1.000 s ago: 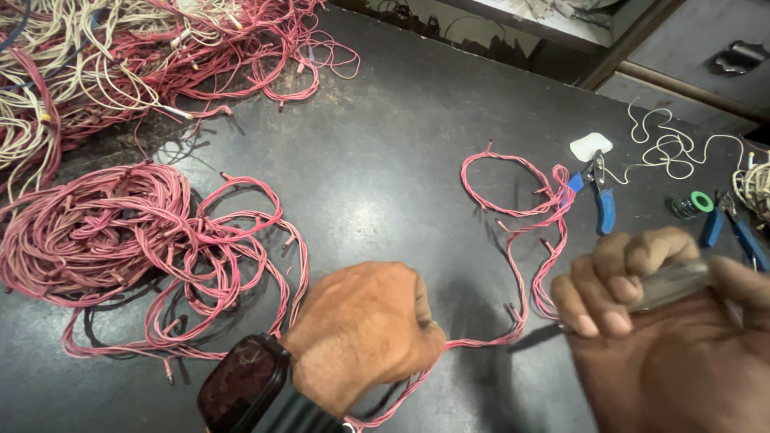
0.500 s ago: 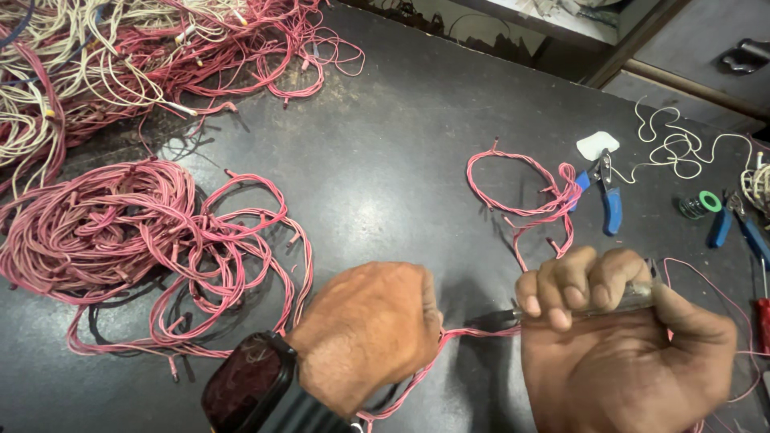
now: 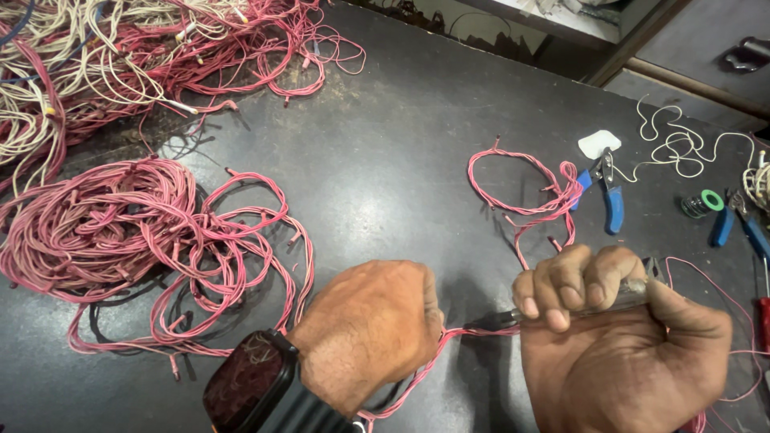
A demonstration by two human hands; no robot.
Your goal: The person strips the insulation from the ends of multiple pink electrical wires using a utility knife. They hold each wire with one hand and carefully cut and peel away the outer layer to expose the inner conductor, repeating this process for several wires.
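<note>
Item: pink wire work at a dark tabletop [image 3: 385, 160], head view.

Left hand [image 3: 369, 333]: near centre, closed in a fist around a twisted pink wire pair [image 3: 449, 345] that leaves the fist to the right and trails out below toward the near edge. A dark wristwatch [image 3: 245, 389] sits on that wrist.

Right hand [image 3: 622, 353]: near right, fingers curled tight around a slim hand tool [image 3: 513, 318] whose dark tip points left and meets the wire just beside the left fist. The tool's kind is hard to tell under the fingers; probably a stripper or cutter.

Step in hand, as a judgement: working one end of the wire pair, with the wire pulled taut between fist and tool tip. The next move calls for a firm anchor from the left fist and a straight pull or squeeze with the tool along the wire's line, without nicking the strands.

Surroundings:
- Large coil of pink wire [image 3: 104, 232], left, loose loops spilling toward the near centre.
- Tangle of pink and cream wires [image 3: 120, 56], far left.
- Small loop of pink wire [image 3: 525, 188], right of centre, far of the right hand.
- Blue-handled pliers [image 3: 609, 192], just beside that loop, next to a white scrap [image 3: 597, 144].
- Cream string [image 3: 682, 148], far right.
- Green ring [image 3: 711, 200] and a second blue-handled tool [image 3: 742, 224], right edge.
</note>
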